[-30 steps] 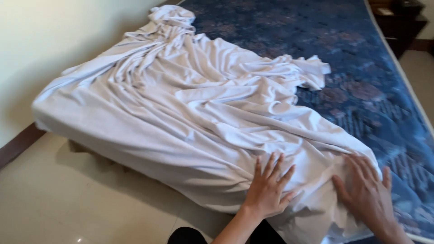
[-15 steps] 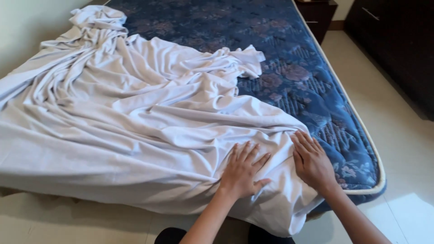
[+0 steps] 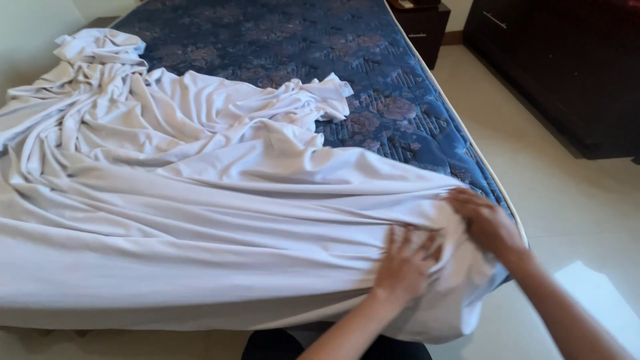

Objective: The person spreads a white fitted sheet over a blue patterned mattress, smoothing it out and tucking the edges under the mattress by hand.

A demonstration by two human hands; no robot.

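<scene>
Both my hands, left (image 3: 405, 261) and right (image 3: 485, 220), press on the white sheet (image 3: 200, 220) at the mattress (image 3: 400, 100) corner, fingers bunching cloth.

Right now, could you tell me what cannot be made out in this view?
- Head view: right hand fingertips, motion-blurred, grip on white sheet unclear.
- Left hand also blurred.
- Mattress corner, covered by sheet.
- Dark cabinet, cut off by the top and right edges.

Dark wooden wardrobe (image 3: 567, 73) stands along the far right, with a small dark nightstand (image 3: 427, 27) at the far end next to it. Pale glossy tiled floor (image 3: 567, 200) runs on the right, and there's a cream wall (image 3: 27, 33) far left.
</scene>
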